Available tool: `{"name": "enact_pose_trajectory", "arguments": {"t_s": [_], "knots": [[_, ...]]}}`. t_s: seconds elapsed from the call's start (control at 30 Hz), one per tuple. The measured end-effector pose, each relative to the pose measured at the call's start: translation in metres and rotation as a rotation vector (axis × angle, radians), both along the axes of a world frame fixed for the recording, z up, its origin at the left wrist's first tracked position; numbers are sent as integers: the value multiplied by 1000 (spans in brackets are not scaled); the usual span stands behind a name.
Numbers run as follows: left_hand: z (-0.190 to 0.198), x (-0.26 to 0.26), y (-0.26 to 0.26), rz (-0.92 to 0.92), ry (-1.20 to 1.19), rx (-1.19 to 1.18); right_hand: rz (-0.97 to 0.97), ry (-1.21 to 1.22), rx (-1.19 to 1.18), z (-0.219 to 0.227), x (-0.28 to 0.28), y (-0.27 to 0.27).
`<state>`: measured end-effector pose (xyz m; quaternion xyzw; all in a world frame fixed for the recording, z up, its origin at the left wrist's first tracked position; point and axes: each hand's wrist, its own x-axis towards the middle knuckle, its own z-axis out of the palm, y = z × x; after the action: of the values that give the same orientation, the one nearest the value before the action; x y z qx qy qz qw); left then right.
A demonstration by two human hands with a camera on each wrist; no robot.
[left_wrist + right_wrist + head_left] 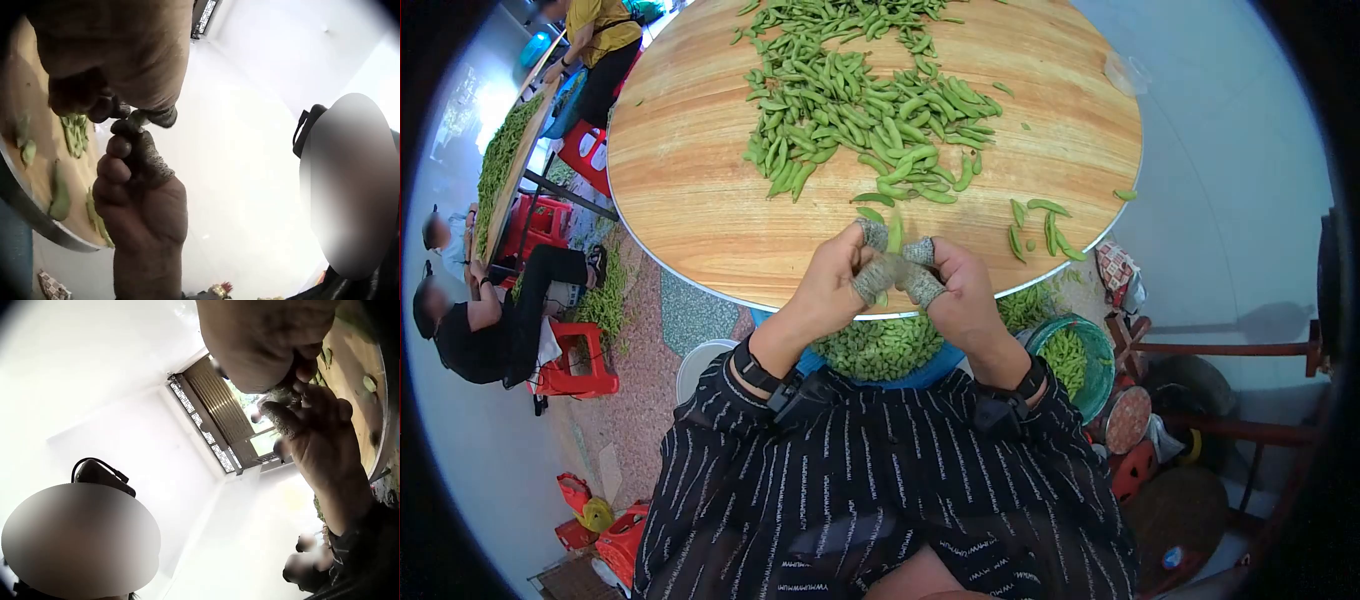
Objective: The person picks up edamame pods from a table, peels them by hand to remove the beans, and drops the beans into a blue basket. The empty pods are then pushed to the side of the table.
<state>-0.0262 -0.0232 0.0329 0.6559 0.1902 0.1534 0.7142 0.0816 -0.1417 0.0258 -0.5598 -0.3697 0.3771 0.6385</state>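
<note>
Both hands meet just over the near edge of the round wooden table (pixel 700 240), with grey knitted covers on thumbs and forefingers. Between the fingertips is a green edamame pod (pixel 895 230), partly hidden by the fingers. My left hand (pixel 830 285) pinches it from the left, and my right hand (pixel 965 295) pinches it from the right. In the left wrist view, the right hand (pixel 150 206) has its thumb and forefinger against a small green bit of the pod. Past the fingertips, a large heap of edamame pods (pixel 850 110) covers the table's middle.
Several loose pods (pixel 1050 207) lie toward the table's right edge. A blue tub (pixel 950 362) full of green produce stands beneath the hands, with a green bucket (pixel 1105 365) of pods to its right. Other people and red stools (pixel 585 360) are at left.
</note>
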Motion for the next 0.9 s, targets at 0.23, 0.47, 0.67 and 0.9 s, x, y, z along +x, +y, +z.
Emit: {"name": "enact_pose_trajectory", "arguments": {"t_s": [0.23,0.47,0.67,0.9], "knots": [[1,-7,0,11,20,615,49,449,-84,11,14,-6],[-1,-7,3,6,-27,975,88,486,-23,16,18,-4],[-2,-7,2,-14,-70,887,99,400,-8,13,18,-2],[2,-6,2,-90,-8,178,19,229,-56,12,7,2]]}}
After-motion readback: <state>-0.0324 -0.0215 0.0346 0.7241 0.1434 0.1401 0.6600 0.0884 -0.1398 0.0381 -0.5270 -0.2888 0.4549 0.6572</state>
